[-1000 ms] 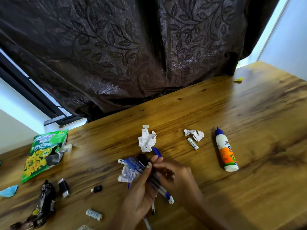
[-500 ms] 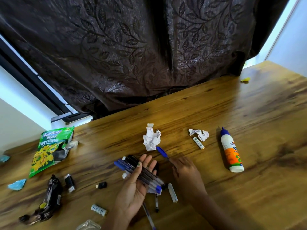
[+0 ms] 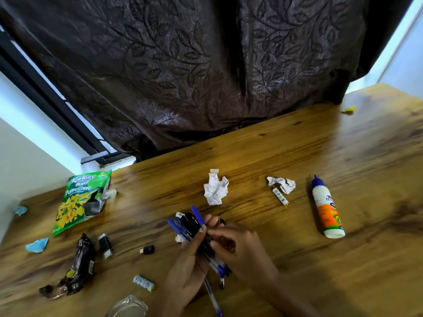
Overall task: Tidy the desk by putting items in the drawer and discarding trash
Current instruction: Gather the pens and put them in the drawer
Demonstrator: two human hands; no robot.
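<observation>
So both hands are busy with a bundle of blue and black plastic pens over the brown wooden desk. The left hand has its fingers and thumb curled round the bundle, caps pointing up and away. The right hand comes in from the other side, fingers bent onto the same pens. A couple more pens stick out below the hands toward the near edge.

Loose stuff on the desk: a crumpled white paper ball just beyond the hands, a smaller crumpled white scrap to its right with a small white battery touching it, and a white glue bottle with blue cap and orange label lying further right. Off to the left there's a green snack packet, a dark crinkled wrapper, a small black USB stick, a tiny black adapter, another white battery and two blue paper scraps. Dark leaf-patterned curtain hangs behind.
</observation>
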